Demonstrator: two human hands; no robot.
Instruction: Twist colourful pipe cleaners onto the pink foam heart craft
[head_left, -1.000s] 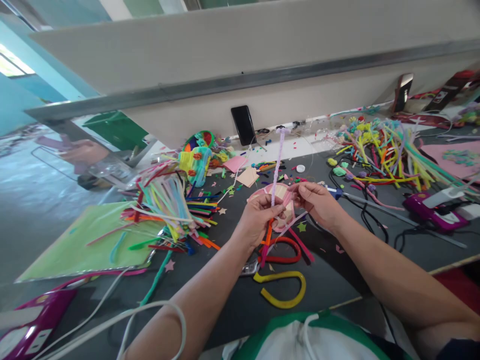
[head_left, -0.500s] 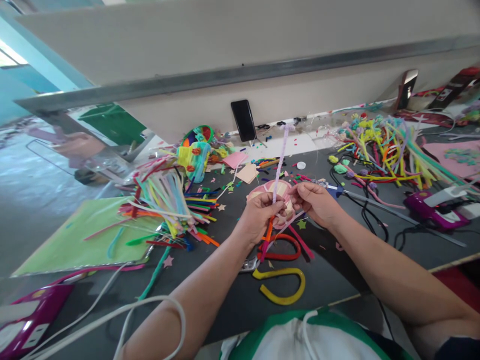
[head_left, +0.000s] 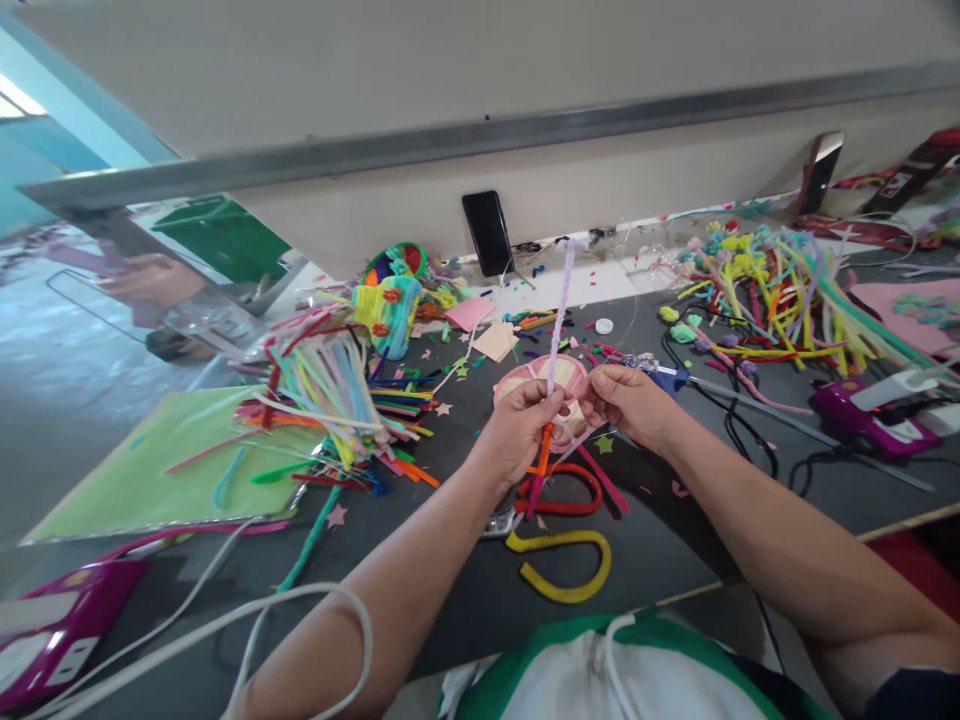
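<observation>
My left hand point(head_left: 516, 432) is closed around a lilac pipe cleaner point(head_left: 561, 310) that stands upright above the fingers, with orange and pink pipe cleaners point(head_left: 537, 470) hanging below. My right hand point(head_left: 628, 405) pinches the same bundle just to the right, fingers pressed together. Both hands hover over a pink round paper piece point(head_left: 541, 378) on the dark table point(head_left: 660, 560). Below them lie a red bent pipe cleaner point(head_left: 570, 495) and a yellow U-shaped one point(head_left: 562, 570).
A heap of coloured pipe cleaners point(head_left: 330, 390) lies on a green sheet point(head_left: 150, 470) at left. More pipe cleaners point(head_left: 780, 290) at right, purple glue guns point(head_left: 870, 415) point(head_left: 52, 630), a black phone point(head_left: 487, 232) against the wall, a white cable point(head_left: 247, 630) near me.
The hands stay together on the bundle and have shifted very slightly; the lilac pipe cleaner's tip leans a little more to the right.
</observation>
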